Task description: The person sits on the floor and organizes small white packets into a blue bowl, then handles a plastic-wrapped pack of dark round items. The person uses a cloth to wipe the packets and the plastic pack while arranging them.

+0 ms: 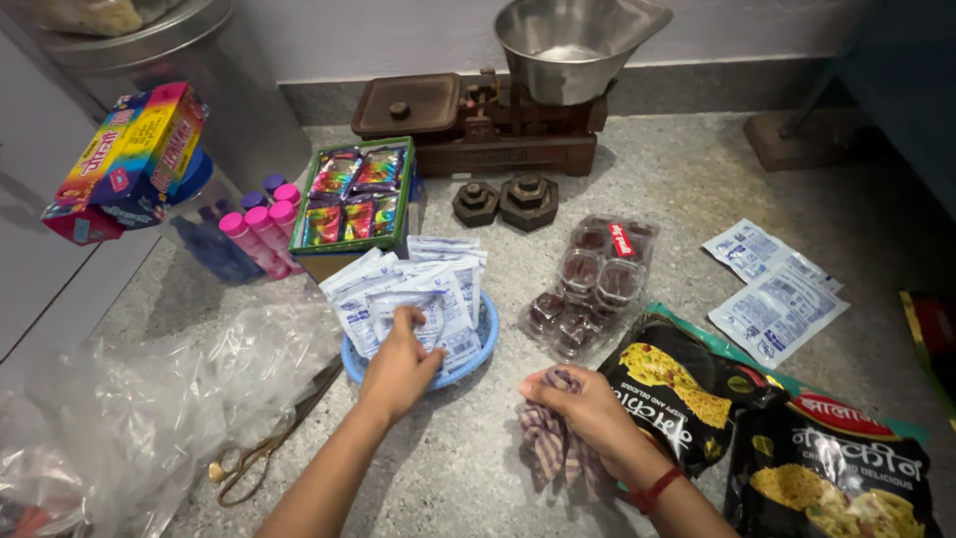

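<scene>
White sachets (413, 289) lie heaped in a small blue basket (487, 334) near the middle of the grey stone worktop (677, 179), fanned out and overhanging its rim on the left and far sides. The left hand (401, 367) rests on top of the heap with its fingers curled onto the uppermost sachet, pressing or pinching it; I cannot tell which. The right hand (588, 403) is closed around a bunched checked cloth (550, 448) just beside two dark snack packets (757, 428). The stack looks loose and slippery, so a pull on one sachet could drag its neighbours over the rim, or tip the light basket. Brass scissors (264, 448) lie near the left forearm, half under crumpled clear plastic (149, 399), and a careless sweep of the arm could catch them.
</scene>
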